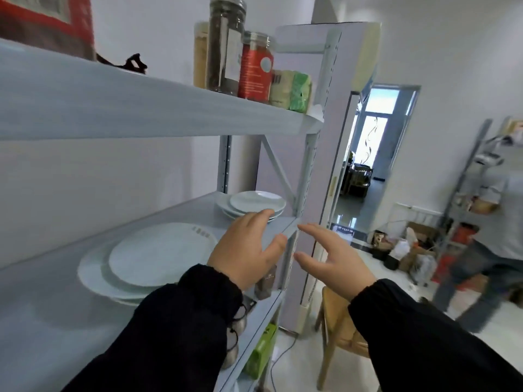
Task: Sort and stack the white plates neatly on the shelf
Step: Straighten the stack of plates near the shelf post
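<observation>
Hands (243, 247) near stacked white plates (254, 203)

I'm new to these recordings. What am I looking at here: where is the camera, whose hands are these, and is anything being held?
There is no machine here. One wide-angle camera is worn on a person's head, looking forward and down, and the two black-sleeved arms are that person's own. The left hand reaches over the pale grey middle shelf board toward a small stack of round white plates; whether it touches them is unclear. The right hand hangs open just off the shelf's front edge. Nearer lies a stack of larger round white plates. Neither hand holds anything. Tall clear storage jars stand on the board above.
</observation>
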The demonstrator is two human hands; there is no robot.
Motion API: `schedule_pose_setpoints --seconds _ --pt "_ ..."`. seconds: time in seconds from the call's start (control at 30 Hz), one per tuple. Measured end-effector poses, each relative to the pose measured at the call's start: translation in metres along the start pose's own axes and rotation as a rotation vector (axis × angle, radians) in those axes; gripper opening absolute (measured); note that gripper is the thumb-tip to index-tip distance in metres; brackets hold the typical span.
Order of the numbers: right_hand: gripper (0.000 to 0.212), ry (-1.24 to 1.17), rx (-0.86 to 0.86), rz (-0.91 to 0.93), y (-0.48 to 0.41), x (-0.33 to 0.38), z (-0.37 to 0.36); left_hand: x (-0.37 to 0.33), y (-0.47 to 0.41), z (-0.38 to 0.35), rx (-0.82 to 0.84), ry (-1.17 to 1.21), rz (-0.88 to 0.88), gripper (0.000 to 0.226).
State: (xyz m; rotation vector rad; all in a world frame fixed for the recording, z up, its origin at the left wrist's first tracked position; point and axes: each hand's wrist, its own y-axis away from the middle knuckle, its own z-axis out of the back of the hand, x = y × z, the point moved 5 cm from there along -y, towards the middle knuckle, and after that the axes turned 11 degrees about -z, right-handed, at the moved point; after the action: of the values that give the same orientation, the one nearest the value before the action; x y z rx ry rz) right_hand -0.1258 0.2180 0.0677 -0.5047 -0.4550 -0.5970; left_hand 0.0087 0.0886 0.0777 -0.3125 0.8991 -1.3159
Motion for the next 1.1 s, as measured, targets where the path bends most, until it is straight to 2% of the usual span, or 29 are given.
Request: schedule_pose_setpoints --seconds 0.37,0.63,0.8,0.93,1.0,1.1 --pt "0.071 -0.112 -0.001 -0.021 -0.091 -0.058 -0.013 0.042 -0.057 -0.074 0.039 -0.042 0.121 0.069" --pt "0.071 -0.225 0.149 0.031 -0.192 -0.093 -0.055 0.098 -0.084 -0.103 0.031 -0.202 0.352 0.072" --pt "0.078 -0.321 0.245 0.081 -0.252 -0.116 -0.082 0.128 -0.098 -0.113 -0.054 -0.250 0.507 0.075" --pt "0.082 -0.490 0.309 0.055 -0.286 -0.132 -0.097 0.144 -0.101 -0.125 -0.131 -0.226 0.660 0.079" --pt "0.087 -0.541 0.343 0.042 -0.301 -0.140 -0.105 0.153 -0.102 -0.130 -0.200 -0.187 0.749 0.079" --pt "0.088 -0.613 0.388 0.025 -0.323 -0.149 -0.118 0.165 -0.105 -0.134 -0.313 -0.140 0.785 0.073"
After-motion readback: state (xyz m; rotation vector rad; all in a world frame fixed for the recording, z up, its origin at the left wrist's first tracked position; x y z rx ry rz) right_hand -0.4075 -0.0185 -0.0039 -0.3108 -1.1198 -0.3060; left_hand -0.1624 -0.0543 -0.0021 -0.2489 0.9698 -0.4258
